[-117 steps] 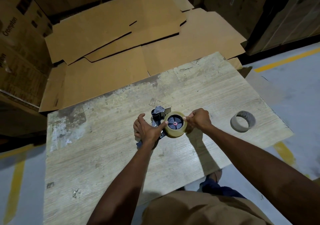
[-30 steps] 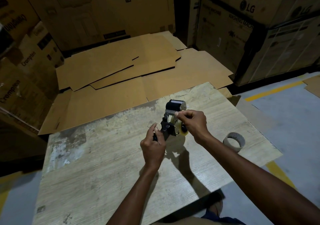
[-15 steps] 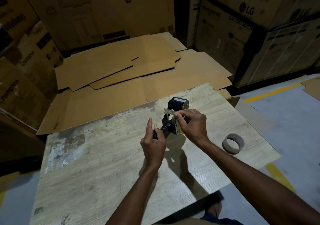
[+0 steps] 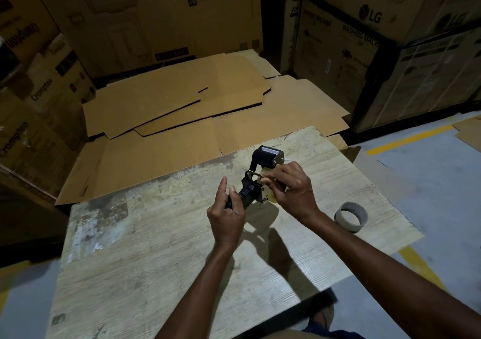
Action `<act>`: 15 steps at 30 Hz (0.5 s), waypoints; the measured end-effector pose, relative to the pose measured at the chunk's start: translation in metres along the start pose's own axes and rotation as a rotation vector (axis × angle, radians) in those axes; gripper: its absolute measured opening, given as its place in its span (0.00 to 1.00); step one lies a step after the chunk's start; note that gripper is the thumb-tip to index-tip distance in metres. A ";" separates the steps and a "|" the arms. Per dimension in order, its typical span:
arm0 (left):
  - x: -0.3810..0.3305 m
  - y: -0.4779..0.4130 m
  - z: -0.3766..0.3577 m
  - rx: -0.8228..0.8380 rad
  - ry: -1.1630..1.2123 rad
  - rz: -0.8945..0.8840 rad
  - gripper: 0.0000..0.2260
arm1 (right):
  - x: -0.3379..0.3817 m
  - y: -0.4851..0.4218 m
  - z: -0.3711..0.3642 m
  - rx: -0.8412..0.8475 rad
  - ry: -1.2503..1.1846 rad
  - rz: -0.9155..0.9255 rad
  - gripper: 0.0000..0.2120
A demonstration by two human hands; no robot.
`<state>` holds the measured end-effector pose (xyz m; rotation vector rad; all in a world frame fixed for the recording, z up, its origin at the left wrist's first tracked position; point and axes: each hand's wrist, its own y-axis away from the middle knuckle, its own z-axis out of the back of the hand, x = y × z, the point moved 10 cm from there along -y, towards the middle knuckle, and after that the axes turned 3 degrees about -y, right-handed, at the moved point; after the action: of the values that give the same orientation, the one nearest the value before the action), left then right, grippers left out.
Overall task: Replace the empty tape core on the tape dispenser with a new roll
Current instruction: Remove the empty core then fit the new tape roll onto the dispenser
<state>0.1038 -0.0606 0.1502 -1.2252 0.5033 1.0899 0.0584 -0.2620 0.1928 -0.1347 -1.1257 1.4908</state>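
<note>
The black tape dispenser (image 4: 261,164) is held upright above the worn wooden table (image 4: 156,260), its black roller head at the top. My left hand (image 4: 226,215) grips its handle from below. My right hand (image 4: 291,192) covers the new yellowish tape roll mounted on the dispenser, and its thumb and forefinger pinch the tape end near the metal tab under the roller. Most of the roll is hidden behind that hand. The empty grey tape core (image 4: 351,216) lies flat on the table to the right.
Flattened cardboard sheets (image 4: 182,119) lie beyond the table's far edge. Stacked cartons (image 4: 364,39) wall in the back and both sides. Grey floor with yellow lines (image 4: 406,140) runs on the right. The table's right edge is close to the empty core.
The dispenser went from lying flat on the table to held upright. My right hand's fingers have shifted from the roll's top to the tape end at the metal tab.
</note>
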 end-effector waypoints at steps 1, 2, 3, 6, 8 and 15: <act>0.005 0.000 0.000 -0.001 0.002 0.021 0.17 | -0.003 0.001 0.002 -0.010 -0.010 -0.026 0.08; 0.012 0.001 0.000 -0.006 0.011 0.059 0.17 | -0.007 0.002 0.004 -0.020 -0.019 -0.054 0.09; 0.021 0.002 0.000 -0.016 0.029 0.112 0.17 | -0.011 0.003 0.006 -0.031 -0.028 -0.083 0.09; 0.046 0.007 0.002 -0.047 0.097 0.260 0.18 | -0.027 0.010 0.009 -0.042 -0.054 -0.177 0.07; 0.059 0.012 0.004 -0.053 0.140 0.336 0.18 | -0.039 0.017 0.009 -0.046 -0.071 -0.248 0.07; 0.100 0.039 0.012 -0.062 0.268 0.557 0.14 | -0.080 0.056 -0.003 0.031 -0.057 -0.406 0.11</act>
<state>0.1115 -0.0127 0.0536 -1.3301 1.0682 1.4177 0.0441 -0.3156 0.1127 0.1517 -1.0983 1.1543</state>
